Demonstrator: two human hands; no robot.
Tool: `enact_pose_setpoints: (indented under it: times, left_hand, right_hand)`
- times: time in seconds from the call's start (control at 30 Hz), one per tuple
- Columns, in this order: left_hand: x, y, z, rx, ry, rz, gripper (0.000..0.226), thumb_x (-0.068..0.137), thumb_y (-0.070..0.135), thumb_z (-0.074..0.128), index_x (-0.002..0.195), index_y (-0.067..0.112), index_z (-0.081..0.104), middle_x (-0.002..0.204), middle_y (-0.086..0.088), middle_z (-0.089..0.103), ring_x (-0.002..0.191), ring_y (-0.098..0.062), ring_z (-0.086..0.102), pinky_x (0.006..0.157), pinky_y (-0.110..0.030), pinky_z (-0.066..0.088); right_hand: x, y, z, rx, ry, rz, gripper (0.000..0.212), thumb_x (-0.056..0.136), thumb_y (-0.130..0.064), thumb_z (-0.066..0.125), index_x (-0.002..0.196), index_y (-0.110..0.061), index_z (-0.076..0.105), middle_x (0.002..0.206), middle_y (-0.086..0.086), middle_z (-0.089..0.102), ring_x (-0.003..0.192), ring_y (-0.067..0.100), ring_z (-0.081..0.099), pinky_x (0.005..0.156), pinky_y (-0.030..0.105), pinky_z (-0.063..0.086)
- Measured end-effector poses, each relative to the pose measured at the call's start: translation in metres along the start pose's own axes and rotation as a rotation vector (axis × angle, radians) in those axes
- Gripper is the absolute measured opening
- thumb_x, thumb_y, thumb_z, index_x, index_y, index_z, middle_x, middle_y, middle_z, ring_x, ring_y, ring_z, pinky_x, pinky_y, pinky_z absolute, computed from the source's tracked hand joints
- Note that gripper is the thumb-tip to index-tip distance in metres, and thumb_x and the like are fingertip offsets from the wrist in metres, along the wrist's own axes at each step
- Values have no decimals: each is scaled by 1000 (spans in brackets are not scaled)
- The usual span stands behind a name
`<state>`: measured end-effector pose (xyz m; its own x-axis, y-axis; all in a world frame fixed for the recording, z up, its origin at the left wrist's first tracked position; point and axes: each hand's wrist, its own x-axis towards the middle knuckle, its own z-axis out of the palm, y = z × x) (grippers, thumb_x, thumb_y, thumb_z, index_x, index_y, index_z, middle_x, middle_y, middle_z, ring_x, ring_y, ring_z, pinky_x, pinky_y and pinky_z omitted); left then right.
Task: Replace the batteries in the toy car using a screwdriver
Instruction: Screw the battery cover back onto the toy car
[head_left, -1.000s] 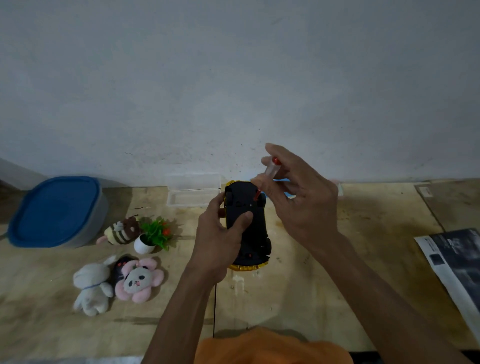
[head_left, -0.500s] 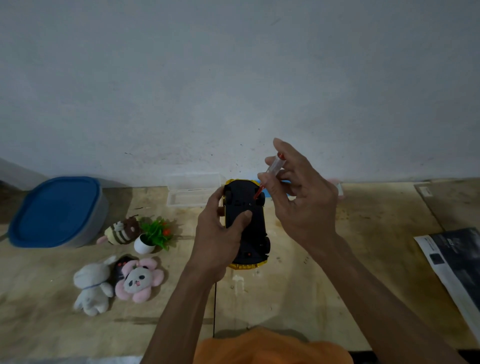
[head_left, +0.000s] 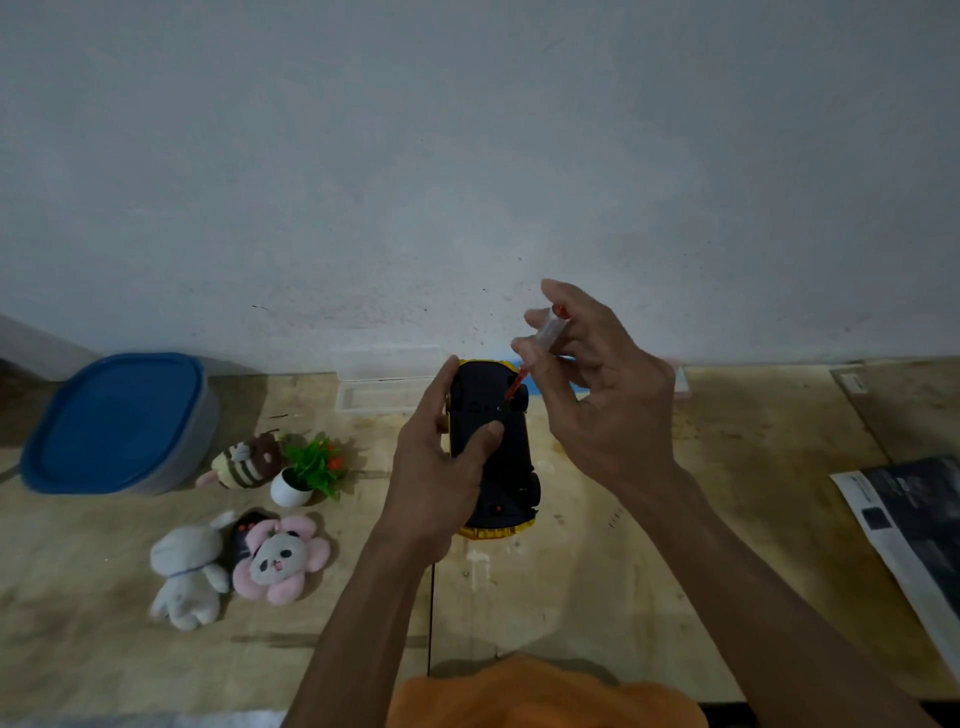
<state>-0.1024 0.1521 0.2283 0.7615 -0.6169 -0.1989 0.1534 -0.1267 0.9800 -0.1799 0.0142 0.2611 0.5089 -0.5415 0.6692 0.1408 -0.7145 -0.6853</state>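
A yellow toy car (head_left: 501, 467) is held upside down above the table, its black underside facing me. My left hand (head_left: 441, 467) grips its left side, thumb pressed on the underside. My right hand (head_left: 597, 395) pinches a small screwdriver (head_left: 545, 338) with a clear handle and red shaft between thumb and fingers. The tool's tip touches the far part of the car's underside. No batteries are visible.
A clear plastic box (head_left: 384, 382) lies by the wall behind the car. To the left are a blue-lidded container (head_left: 117, 423), a small potted plant (head_left: 306, 473) and plush toys (head_left: 239, 556). A printed sheet (head_left: 914, 530) lies at the right edge.
My right hand's fingers have shifted around the screwdriver handle and risen slightly, as in twisting it. The car and my left hand have stayed almost still.
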Motion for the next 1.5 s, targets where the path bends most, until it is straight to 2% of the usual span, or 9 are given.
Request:
enact_pose_setpoints:
  times: [0.17,0.33,0.43,0.57,0.67,0.83,1.13,1.37,1.5]
  left_hand:
    - [1,-3,0,23,-14,15,70,94,11,68,149,43,38,117,15,53,100,-4,63,64,-17,59]
    - [2,-8,-5,14,15,-27,71,93,15,70,147,50,39,125,7,56,117,-25,61,85,-47,61]
    - [2,-10,-7,-57,10,-89,78,93,13,70,149,52,32,119,1,60,106,-23,68,77,-44,64]
    - [4,-16,-13,-200,17,-216,74,90,10,72,149,38,39,118,-1,66,97,-24,73,78,-48,62]
    - [4,-26,-21,-420,-8,-302,64,81,10,74,140,25,54,124,-15,69,100,-33,73,80,-50,61]
    - [-6,-45,-26,-714,-29,-382,55,86,9,64,140,14,55,106,-13,72,82,-28,73,67,-40,60]
    - [-17,-50,-36,-616,-66,-290,60,86,7,62,140,32,51,121,-14,70,105,-45,67,77,-47,61]
    - [-30,-64,-58,-226,-29,-118,85,91,4,70,148,53,32,140,12,57,115,-12,67,84,-40,61]
    - [-32,-69,-69,11,-32,-97,83,95,11,67,148,60,25,130,33,47,110,14,57,91,-29,57]
  right_hand:
    - [-1,3,1,-140,39,-122,45,78,-15,84,116,2,67,95,14,74,80,18,71,74,27,62]
    - [-4,2,3,37,20,74,43,82,-18,82,119,-14,62,96,-1,72,84,12,73,77,26,62]
    - [-4,1,2,117,65,208,44,82,-16,82,121,-9,61,94,-7,69,86,9,72,78,29,62]
    - [-6,0,-7,225,211,382,45,81,-8,82,119,-16,59,94,9,73,85,20,75,77,45,63]
    - [-12,0,-13,285,259,474,45,81,-7,81,120,-11,59,94,14,73,86,24,75,74,41,64]
    - [-27,0,-19,345,307,590,44,81,-11,79,121,-12,60,94,22,69,81,31,75,68,37,64]
    - [-50,-10,-14,303,332,663,44,82,-9,80,121,-12,61,98,17,71,81,32,75,67,37,64]
    - [-75,-28,-4,337,337,759,44,82,-3,76,123,-8,59,91,-6,75,79,23,75,67,38,63]
    - [-91,-36,4,403,391,843,41,77,-12,79,112,-21,62,85,3,73,78,27,74,66,37,61]
